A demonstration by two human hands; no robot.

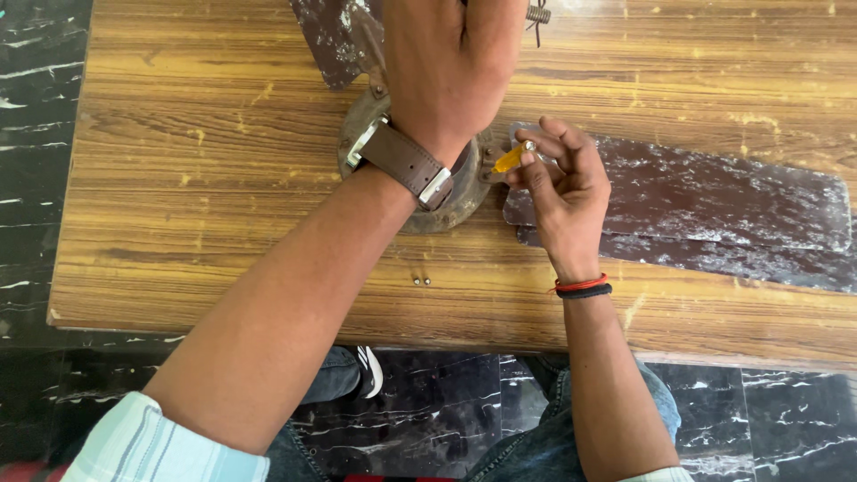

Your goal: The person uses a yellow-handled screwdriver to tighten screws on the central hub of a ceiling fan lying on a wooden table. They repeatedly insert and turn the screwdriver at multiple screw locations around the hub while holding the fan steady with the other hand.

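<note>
I see my left hand point(451, 67) laid flat, fingers pressing down on the round fan motor housing point(446, 201) resting on the wooden counter point(223, 178). My right hand point(564, 192) pinches a small yellow-handled screwdriver point(511, 158) against the housing's edge, where a dusty brown blade point(714, 205) joins.

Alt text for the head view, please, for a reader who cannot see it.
A right hand holds a small yellow-handled screwdriver against the round hub of a dusty ceiling fan, while the left hand, wearing a brown-strapped watch, presses on the hub. Fan blades lie on a wooden table.
</note>
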